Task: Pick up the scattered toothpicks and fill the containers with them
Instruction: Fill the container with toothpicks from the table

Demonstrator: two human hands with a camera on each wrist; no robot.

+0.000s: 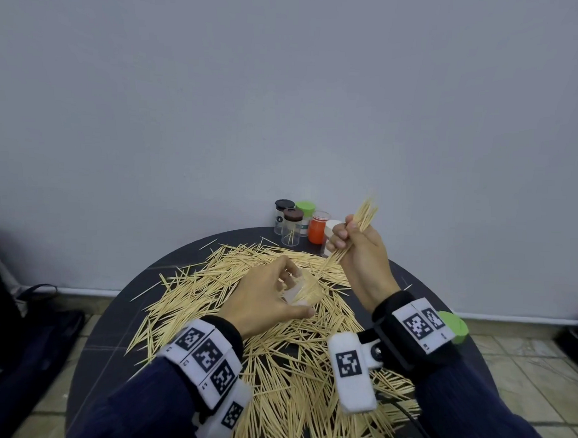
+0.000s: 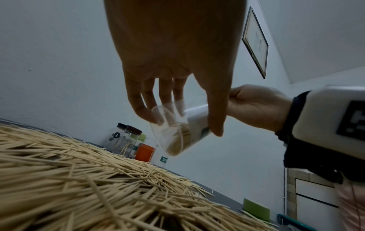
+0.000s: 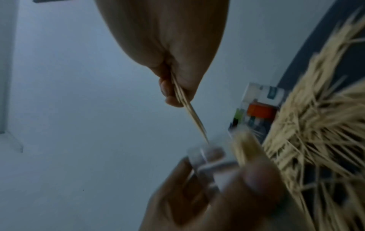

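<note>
My left hand (image 1: 271,300) grips a clear plastic container (image 1: 303,289) tilted above the table, its mouth turned toward the right hand; toothpicks fill part of it. The left wrist view has the container (image 2: 177,132) between fingers and thumb of the left hand (image 2: 177,109). My right hand (image 1: 352,244) pinches a bundle of toothpicks (image 1: 363,218) held slanted, lower tips just above the container's mouth. The right wrist view catches the bundle (image 3: 189,109) pointing at the blurred container (image 3: 209,157). A big heap of scattered toothpicks (image 1: 276,349) covers the dark round table (image 1: 113,327).
Several lidded jars (image 1: 294,225) and an orange-filled one (image 1: 317,229) stand at the table's far edge by the wall. A green lid (image 1: 454,327) lies at the right edge. A dark bag (image 1: 31,341) sits on the tiled floor at left.
</note>
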